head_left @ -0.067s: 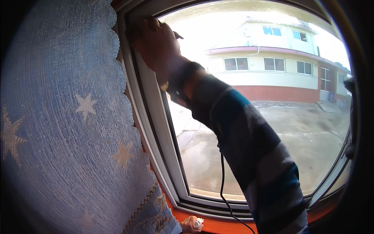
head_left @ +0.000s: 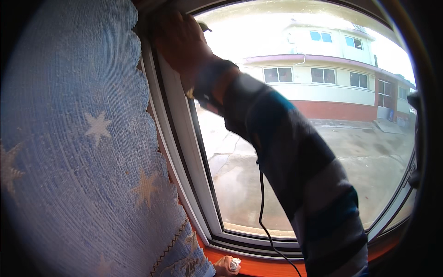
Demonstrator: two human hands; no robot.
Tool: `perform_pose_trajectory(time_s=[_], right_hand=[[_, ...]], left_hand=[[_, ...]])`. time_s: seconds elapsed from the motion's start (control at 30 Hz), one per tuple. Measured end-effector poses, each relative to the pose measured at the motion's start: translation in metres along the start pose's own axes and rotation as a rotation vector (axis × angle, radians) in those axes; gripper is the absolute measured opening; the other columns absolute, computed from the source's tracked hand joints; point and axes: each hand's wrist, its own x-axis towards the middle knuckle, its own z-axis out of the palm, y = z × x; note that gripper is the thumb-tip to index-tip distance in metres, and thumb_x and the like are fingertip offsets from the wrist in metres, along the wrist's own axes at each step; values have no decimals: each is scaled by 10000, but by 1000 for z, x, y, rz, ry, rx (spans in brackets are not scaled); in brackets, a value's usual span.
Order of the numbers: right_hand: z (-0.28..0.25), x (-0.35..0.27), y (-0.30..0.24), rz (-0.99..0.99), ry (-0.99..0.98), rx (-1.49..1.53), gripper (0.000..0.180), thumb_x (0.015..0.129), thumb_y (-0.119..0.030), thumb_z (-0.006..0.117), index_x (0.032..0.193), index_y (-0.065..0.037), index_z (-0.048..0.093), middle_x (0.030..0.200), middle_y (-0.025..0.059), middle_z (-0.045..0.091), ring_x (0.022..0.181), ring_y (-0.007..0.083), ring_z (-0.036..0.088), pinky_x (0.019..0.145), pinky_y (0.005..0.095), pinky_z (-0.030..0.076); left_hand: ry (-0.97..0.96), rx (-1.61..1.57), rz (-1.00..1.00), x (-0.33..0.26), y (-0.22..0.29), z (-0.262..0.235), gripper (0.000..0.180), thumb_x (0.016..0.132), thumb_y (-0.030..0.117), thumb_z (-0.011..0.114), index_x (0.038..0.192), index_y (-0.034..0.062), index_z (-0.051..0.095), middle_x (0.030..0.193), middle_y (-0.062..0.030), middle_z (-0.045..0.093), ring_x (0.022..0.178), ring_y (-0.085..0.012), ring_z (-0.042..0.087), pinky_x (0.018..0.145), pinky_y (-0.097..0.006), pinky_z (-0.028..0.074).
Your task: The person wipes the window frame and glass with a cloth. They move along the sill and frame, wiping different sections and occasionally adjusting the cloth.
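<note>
My right arm, in a striped dark sleeve, stretches up across the window. My right hand (head_left: pixel 182 44) presses at the upper left corner of the window frame (head_left: pixel 180 111), its fingers bent and in shadow. A dark pointed tip (head_left: pixel 204 27) sticks out beside the fingers, over the glass; what it belongs to is hidden by the hand. Low in the view, by the orange-red sill, my left hand (head_left: pixel 224 266) is closed around a crumpled white tissue (head_left: pixel 235 264). Only part of that hand shows; the curtain covers the rest.
A blue curtain (head_left: pixel 92 175) with pale stars and a scalloped edge hangs along the left. A black cord (head_left: pixel 262 198) dangles from my right sleeve past the orange-red sill (head_left: pixel 258 265). Outside the glass are a paved yard (head_left: pixel 258 184) and a two-storey building (head_left: pixel 323 90).
My right hand has shifted slightly up and left along the frame corner. The dark tip beside it shows less. My left hand stays in place.
</note>
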Motion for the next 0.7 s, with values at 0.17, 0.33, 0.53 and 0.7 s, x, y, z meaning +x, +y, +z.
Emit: perform_pose_trajectory(time_s=[0.17,0.33,0.53,0.7], right_hand=[[55,32,-1,128,54,576,472,925,-182,659,1386,-90,688,1320,171,657,1299,370,579,1208,763,287],[9,-14,-33,92,-335,213,349,923,-165,654,1241,-47,737,1263,178,686,1267,360,603,1056,503,523],[-125,-140,-68,-227,-430,171,218,894,-236,726,1041,-129,844,1249,88,715,1279,291,581,1139,461,434],[-234,-255,-117,-416,-813,416,317,935,-162,752,1224,-37,777,1433,153,671,1411,350,548,1273,525,378]], left_hand=[[-13,24,1,-2,2,-3,357,711,371,841,899,138,646,802,-86,666,721,-333,705,629,-450,582],[37,20,20,-6,-7,8,308,702,326,814,881,146,639,785,-82,651,685,-334,691,599,-458,573],[8,31,19,-7,-11,8,330,710,332,831,873,131,625,787,-91,645,689,-346,686,608,-449,573],[-9,34,27,-7,-10,7,391,720,344,849,936,107,626,774,-120,652,682,-370,688,617,-460,573]])
